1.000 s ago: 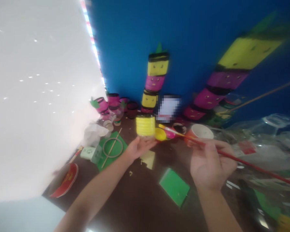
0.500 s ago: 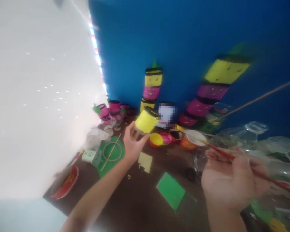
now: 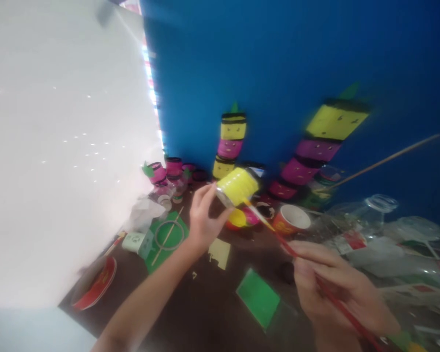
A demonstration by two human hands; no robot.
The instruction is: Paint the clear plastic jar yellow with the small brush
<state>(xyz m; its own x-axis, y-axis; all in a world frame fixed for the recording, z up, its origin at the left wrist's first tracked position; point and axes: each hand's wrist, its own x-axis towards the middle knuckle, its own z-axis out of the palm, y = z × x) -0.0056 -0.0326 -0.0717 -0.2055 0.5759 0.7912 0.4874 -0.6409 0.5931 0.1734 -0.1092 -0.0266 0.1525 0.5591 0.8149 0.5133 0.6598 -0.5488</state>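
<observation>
My left hand (image 3: pixel 206 218) grips a yellow-painted container (image 3: pixel 237 187) by its clear lower end, holding it tilted in the air above the table. Its far end has a black band. My right hand (image 3: pixel 339 283) is closed around a red paintbrush (image 3: pixel 286 246), and the yellow brush tip meets the container's lower right side. Beneath the container stand a yellow cup (image 3: pixel 236 218) and a pink cup (image 3: pixel 252 215). A red and white paper cup (image 3: pixel 292 219) is right of them.
Stacked yellow and pink painted containers with faces (image 3: pixel 230 147) stand by the blue wall. Clear plastic bottles (image 3: pixel 379 210) crowd the right side. A green card (image 3: pixel 258 298) and a cream paper piece (image 3: pixel 220 253) lie on the brown table (image 3: pixel 190 313).
My right hand has brought the brush left from the white cup to the container. The container has tilted further and shifted slightly right in my left hand.
</observation>
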